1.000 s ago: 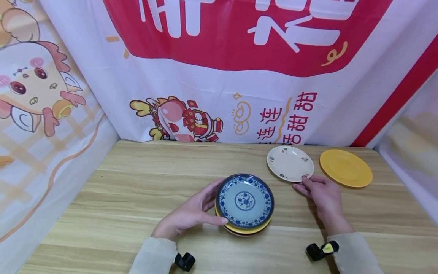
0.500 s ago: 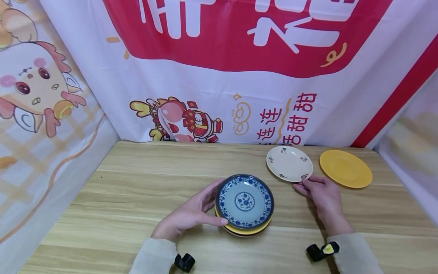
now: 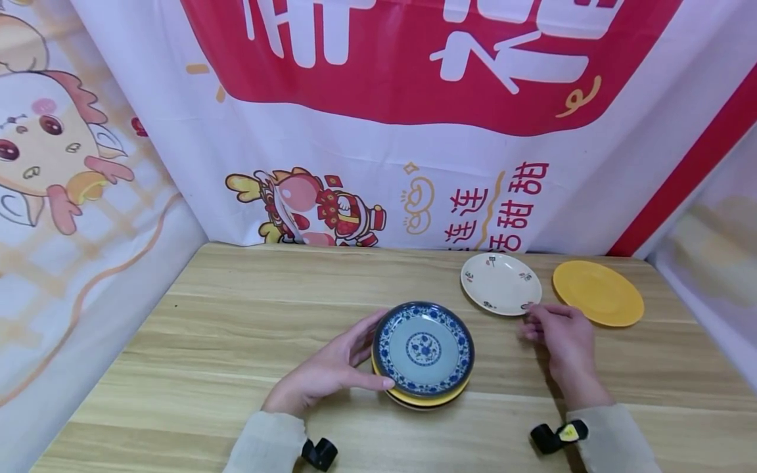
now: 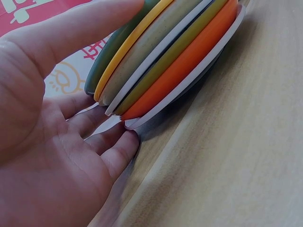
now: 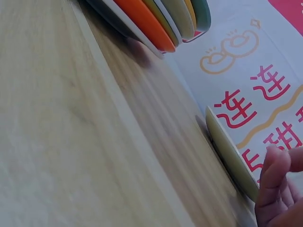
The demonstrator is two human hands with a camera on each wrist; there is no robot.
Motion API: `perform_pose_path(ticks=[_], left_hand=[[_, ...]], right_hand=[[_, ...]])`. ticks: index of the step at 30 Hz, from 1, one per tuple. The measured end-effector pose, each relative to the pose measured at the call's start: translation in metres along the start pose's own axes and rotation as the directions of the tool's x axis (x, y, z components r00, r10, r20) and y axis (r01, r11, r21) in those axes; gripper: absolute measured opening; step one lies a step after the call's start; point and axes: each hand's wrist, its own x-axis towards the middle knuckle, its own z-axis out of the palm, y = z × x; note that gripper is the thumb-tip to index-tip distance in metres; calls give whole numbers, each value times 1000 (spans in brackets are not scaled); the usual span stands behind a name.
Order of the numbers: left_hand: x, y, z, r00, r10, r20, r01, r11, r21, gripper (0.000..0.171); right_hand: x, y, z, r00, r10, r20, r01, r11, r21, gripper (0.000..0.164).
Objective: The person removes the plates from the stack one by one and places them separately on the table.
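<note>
At the far left, a printed cloth (image 3: 89, 263) with a cartoon face is cut off by the frame edge. The left hand (image 3: 331, 364) spreads its thumb and fingers around the near left side of the plate stack (image 3: 423, 348), thumb over the top rim; the left wrist view adds the fingertips set along the lower rims, which the head view hides. The stack stands at mid table (image 3: 177, 368). From above only a blue-patterned plate, a yellow rim and a dark edge show, whereas both wrist views show eight bands of colour, green down to a dark base; whether each band is a separate plate is hard to tell. Right of the stack, well apart, one white plate (image 3: 501, 284) with small motifs lies near the back cloth (image 3: 367, 144). At its near right rim is the right hand (image 3: 564, 335), fingers bent and slightly blurred; the right wrist view cuts the hand off and hides that end of the plate behind it, so I cannot tell whether it touches or grips the rim. Farthest right lies one yellow plate (image 3: 598, 293), seen in the head view alone.
</note>
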Motion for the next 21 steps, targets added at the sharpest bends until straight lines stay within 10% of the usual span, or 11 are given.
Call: perform_pose_path(ticks=[8, 21], left_hand=[[0, 0, 1, 1000, -8, -7, 8, 1000, 11, 107], [0, 1, 1, 1000, -8, -12, 8, 1000, 13, 109]], right_hand=[[-14, -7, 5, 987, -59, 148, 63, 998, -23, 30], [-32, -8, 23, 906, -89, 415, 175, 969, -174, 40]])
